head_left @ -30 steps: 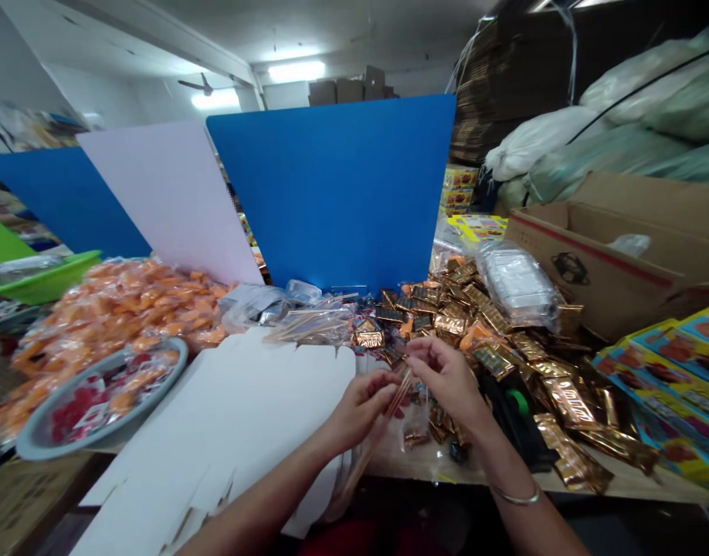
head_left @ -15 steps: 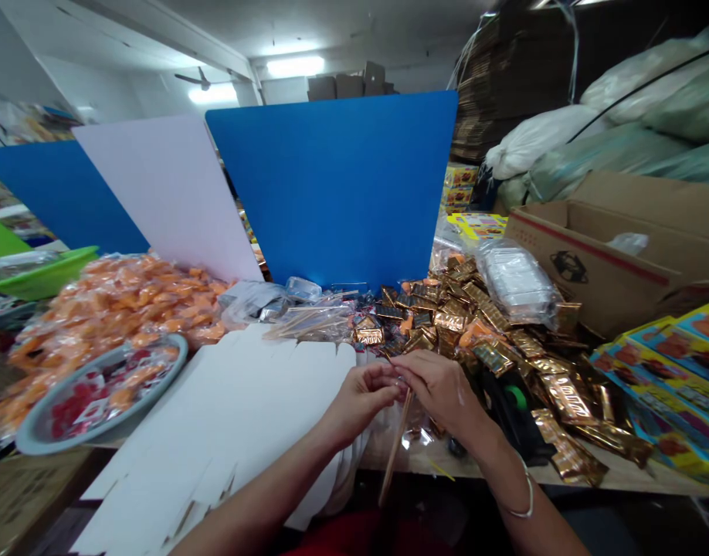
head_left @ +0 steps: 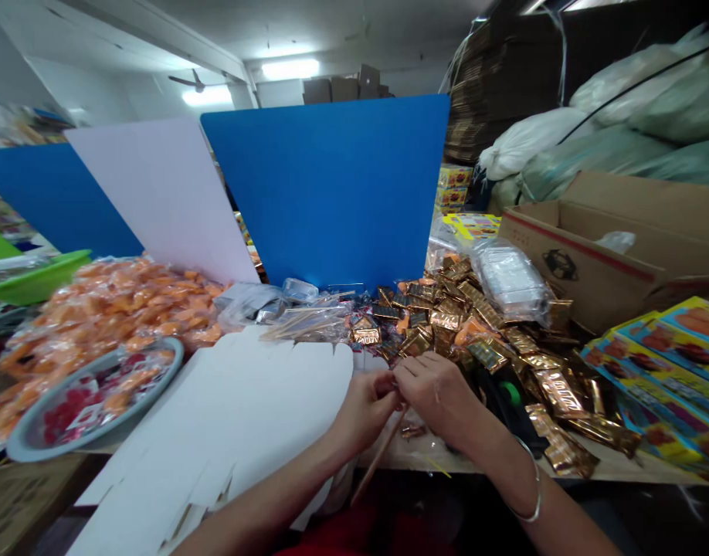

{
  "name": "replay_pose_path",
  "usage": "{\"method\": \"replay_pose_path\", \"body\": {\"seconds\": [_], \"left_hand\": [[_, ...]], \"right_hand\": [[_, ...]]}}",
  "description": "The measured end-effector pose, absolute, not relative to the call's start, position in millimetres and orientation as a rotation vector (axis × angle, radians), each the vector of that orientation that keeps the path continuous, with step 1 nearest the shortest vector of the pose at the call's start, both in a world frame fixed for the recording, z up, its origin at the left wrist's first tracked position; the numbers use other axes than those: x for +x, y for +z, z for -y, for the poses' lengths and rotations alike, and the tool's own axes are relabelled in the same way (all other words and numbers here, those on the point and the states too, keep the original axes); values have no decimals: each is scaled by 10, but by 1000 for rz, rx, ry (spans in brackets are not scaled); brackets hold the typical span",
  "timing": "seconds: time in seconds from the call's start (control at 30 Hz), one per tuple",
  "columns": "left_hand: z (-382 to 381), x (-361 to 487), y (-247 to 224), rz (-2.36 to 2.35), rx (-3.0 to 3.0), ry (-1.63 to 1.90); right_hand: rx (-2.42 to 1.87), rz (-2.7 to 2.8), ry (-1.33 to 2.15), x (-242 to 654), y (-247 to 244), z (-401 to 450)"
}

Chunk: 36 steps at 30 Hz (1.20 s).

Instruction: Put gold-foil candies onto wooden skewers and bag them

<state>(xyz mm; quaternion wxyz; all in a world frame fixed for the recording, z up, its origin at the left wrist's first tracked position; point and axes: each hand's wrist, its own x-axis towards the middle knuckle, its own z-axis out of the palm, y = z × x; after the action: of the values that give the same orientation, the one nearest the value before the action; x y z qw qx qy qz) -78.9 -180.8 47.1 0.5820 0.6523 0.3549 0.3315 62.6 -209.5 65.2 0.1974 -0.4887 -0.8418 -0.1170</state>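
My left hand (head_left: 363, 411) and my right hand (head_left: 432, 398) meet above the table's front edge, fingers pinched together. A thin wooden stick (head_left: 379, 455) runs from between them down and to the left, its upper end hidden by my fingers. A small gold sachet (head_left: 413, 431) lies just below my right hand. Heaped gold foil sachets (head_left: 476, 320) spread beyond and to the right of that hand. Flat white cardboard blanks (head_left: 227, 409) lie left of my left hand.
A black tape dispenser with a green core (head_left: 508, 398) sits beside my right hand. Further left are a grey plate of wrapped sweets (head_left: 93, 401) and a heap of orange packets (head_left: 128, 305). Blue partition boards (head_left: 325, 193) stand behind; an open cardboard box (head_left: 586, 262) and printed cartons (head_left: 661, 378) are right.
My hands have drawn closer together around the stick. Its lower end now swings further left, and the small clear bag seen earlier below my hands no longer shows.
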Motion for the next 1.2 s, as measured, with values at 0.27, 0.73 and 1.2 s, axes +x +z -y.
{"method": "replay_pose_path", "body": {"seconds": [0.27,0.73,1.2], "left_hand": [[1741,-844,502,-840,1310,722],[1733,-931,339,-709,1161,660],[1973,-999,153,-701,796,429]], "right_hand": [[-1874,1420,-176,1570,241,2029],[-1067,1919,-139,776,338,2205],[-1138,1505,852,666,-74,2466]]}}
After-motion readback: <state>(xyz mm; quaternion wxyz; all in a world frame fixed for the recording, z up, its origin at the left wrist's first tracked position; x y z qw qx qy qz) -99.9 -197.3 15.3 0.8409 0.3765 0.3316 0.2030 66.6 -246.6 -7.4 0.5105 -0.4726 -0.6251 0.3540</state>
